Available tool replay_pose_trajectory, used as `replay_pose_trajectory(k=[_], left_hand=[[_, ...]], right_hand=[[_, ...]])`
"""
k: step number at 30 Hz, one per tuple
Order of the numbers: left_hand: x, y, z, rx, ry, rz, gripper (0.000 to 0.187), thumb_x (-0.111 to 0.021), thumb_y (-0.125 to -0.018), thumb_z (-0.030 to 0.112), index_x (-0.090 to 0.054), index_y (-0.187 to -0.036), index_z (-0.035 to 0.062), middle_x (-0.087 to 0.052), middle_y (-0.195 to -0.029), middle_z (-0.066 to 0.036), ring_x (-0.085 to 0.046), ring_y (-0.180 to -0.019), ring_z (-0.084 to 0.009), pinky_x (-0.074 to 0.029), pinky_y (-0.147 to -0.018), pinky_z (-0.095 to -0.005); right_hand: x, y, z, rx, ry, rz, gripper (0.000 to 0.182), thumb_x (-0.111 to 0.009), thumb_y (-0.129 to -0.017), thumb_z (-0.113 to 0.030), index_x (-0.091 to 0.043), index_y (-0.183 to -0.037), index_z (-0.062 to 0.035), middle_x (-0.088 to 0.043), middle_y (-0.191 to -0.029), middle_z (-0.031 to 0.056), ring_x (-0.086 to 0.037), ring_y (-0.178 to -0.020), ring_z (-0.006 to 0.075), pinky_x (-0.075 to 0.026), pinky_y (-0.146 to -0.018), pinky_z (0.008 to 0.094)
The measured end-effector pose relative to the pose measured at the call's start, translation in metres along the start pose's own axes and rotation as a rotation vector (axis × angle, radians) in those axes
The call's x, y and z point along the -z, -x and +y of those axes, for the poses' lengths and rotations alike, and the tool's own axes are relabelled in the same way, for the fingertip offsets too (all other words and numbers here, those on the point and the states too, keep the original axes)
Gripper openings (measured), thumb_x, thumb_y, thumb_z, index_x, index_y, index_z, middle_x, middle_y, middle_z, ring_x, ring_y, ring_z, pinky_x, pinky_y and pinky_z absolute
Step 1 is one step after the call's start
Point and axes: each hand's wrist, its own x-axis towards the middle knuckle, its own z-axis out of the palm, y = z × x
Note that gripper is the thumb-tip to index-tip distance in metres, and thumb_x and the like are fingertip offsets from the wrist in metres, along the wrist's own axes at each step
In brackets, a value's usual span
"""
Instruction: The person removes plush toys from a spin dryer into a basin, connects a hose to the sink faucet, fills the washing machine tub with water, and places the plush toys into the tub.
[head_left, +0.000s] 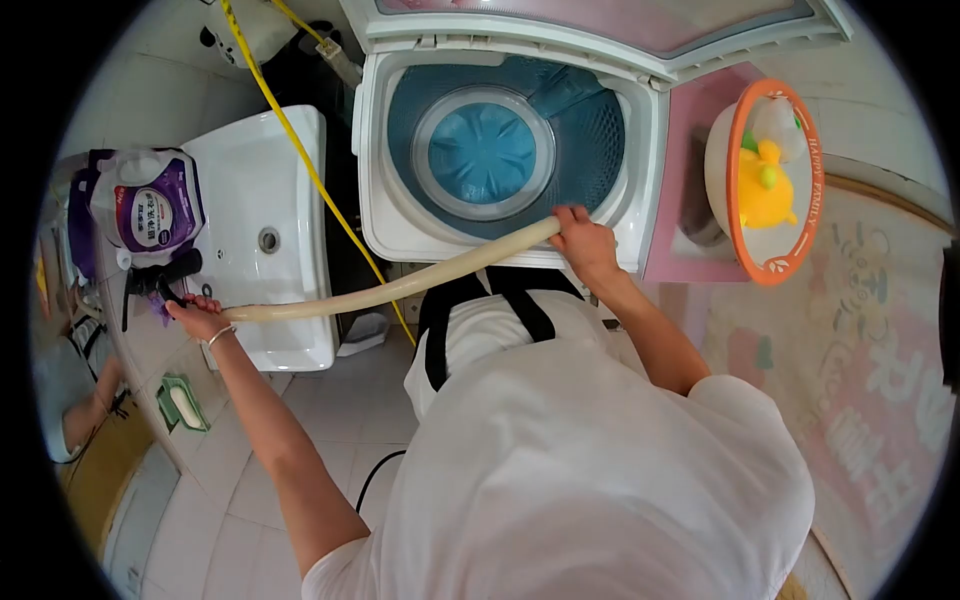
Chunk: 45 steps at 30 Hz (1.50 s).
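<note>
A long cream-coloured hose spans from the sink's left side to the front rim of an open top-loading washing machine. My right hand is closed around its right end at the machine's rim, beside the blue-green drum. At the other end, my left hand is closed on the hose, fingers right at the black faucet. The faucet overlaps my left fingers in this view. Below the hose lies part of the white sink.
A purple-and-white detergent bottle stands on the sink's left. A yellow cord runs past the sink's right side. An orange-rimmed basin holding a yellow toy sits right of the machine. A green soap dish is at lower left.
</note>
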Motion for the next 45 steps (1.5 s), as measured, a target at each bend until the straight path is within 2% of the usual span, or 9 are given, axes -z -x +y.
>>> replay_pose_trajectory(k=[8, 21, 27, 29, 30, 32, 35, 41, 45], left_hand=[[0.001, 0.002, 0.004, 0.022, -0.06, 0.06, 0.047, -0.045, -0.086, 0.055, -0.042, -0.068, 0.012, -0.034, -0.051, 0.0, -0.029, -0.042, -0.011, -0.024, -0.038, -0.0254], [-0.001, 0.001, 0.004, 0.044, -0.032, 0.038, 0.046, -0.045, -0.085, 0.053, -0.042, -0.066, 0.0119, -0.033, -0.051, 0.001, -0.028, -0.042, -0.0108, -0.024, -0.038, -0.0255], [0.001, 0.001, 0.002, 0.036, -0.019, 0.041, 0.044, -0.045, -0.086, 0.053, -0.042, -0.067, 0.0126, -0.033, -0.051, 0.001, -0.028, -0.042, -0.0104, -0.024, -0.038, -0.0254], [0.002, 0.001, 0.003, 0.045, -0.018, 0.048, 0.044, -0.045, -0.086, 0.053, -0.042, -0.067, 0.0127, -0.033, -0.051, 0.001, -0.028, -0.042, -0.0104, -0.024, -0.038, -0.0254], [0.002, -0.001, 0.002, 0.039, -0.013, 0.048, 0.044, -0.045, -0.086, 0.053, -0.041, -0.067, 0.0127, -0.033, -0.051, 0.001, -0.028, -0.042, -0.0105, -0.024, -0.038, -0.0255], [0.001, -0.002, 0.003, 0.03, -0.005, 0.042, 0.044, -0.045, -0.086, 0.053, -0.041, -0.067, 0.0126, -0.032, -0.051, 0.001, -0.028, -0.042, -0.0105, -0.023, -0.038, -0.0256], [0.001, 0.001, 0.004, 0.056, -0.021, 0.051, 0.044, -0.045, -0.086, 0.052, -0.041, -0.066, 0.0128, -0.032, -0.051, 0.001, -0.028, -0.042, -0.0108, -0.023, -0.038, -0.0257], [0.003, -0.003, 0.004, 0.029, -0.004, 0.031, 0.043, -0.048, -0.085, 0.053, -0.045, -0.074, 0.0118, -0.033, -0.05, 0.002, -0.029, -0.041, -0.01, -0.023, -0.037, -0.0252], [-0.001, 0.006, 0.009, 0.022, -0.016, 0.094, 0.045, -0.051, -0.085, 0.055, -0.05, -0.082, 0.0109, -0.035, -0.05, 0.002, -0.029, -0.04, -0.009, -0.023, -0.037, -0.0243]], right_hand=[[-0.025, -0.017, -0.01, 0.228, -0.389, 0.076, 0.027, -0.06, -0.082, -0.017, -0.055, -0.108, -0.0111, -0.062, -0.099, 0.0133, -0.063, -0.078, 0.0347, -0.051, -0.066, 0.043], [-0.011, -0.018, -0.011, 0.086, -0.257, 0.062, 0.034, -0.062, -0.079, -0.013, -0.055, -0.112, -0.0109, -0.062, -0.112, 0.0115, -0.063, -0.088, 0.0334, -0.052, -0.072, 0.0406], [0.002, -0.025, -0.032, 0.243, -0.341, 0.072, 0.033, -0.064, -0.074, -0.012, -0.055, -0.106, -0.0119, -0.061, -0.109, 0.0121, -0.064, -0.08, 0.0335, -0.052, -0.067, 0.0413], [-0.002, -0.039, -0.035, 0.177, -0.381, 0.294, 0.034, -0.064, -0.074, -0.011, -0.054, -0.106, -0.0135, -0.059, -0.114, 0.0119, -0.063, -0.081, 0.034, -0.052, -0.068, 0.0408], [-0.001, -0.041, -0.035, 0.182, -0.382, 0.297, 0.034, -0.064, -0.074, -0.011, -0.054, -0.106, -0.0135, -0.059, -0.114, 0.0119, -0.063, -0.081, 0.034, -0.052, -0.068, 0.0408], [0.001, -0.043, -0.035, 0.324, -0.361, 0.021, 0.037, -0.064, -0.074, -0.009, -0.052, -0.108, -0.0152, -0.057, -0.118, 0.0101, -0.063, -0.082, 0.0343, -0.052, -0.068, 0.0401], [0.006, -0.047, -0.042, 0.336, -0.361, 0.239, 0.038, -0.063, -0.074, -0.008, -0.051, -0.109, -0.0156, -0.057, -0.117, 0.0085, -0.063, -0.082, 0.0341, -0.052, -0.068, 0.0393], [0.017, -0.054, -0.052, 0.358, -0.382, 0.11, 0.038, -0.062, -0.074, -0.005, -0.051, -0.108, -0.0159, -0.057, -0.115, 0.0076, -0.062, -0.08, 0.0342, -0.051, -0.067, 0.0397], [0.009, -0.061, -0.05, 0.443, -0.441, 0.217, 0.038, -0.061, -0.074, -0.005, -0.051, -0.11, -0.0149, -0.056, -0.122, 0.0095, -0.061, -0.082, 0.0359, -0.05, -0.069, 0.0392]])
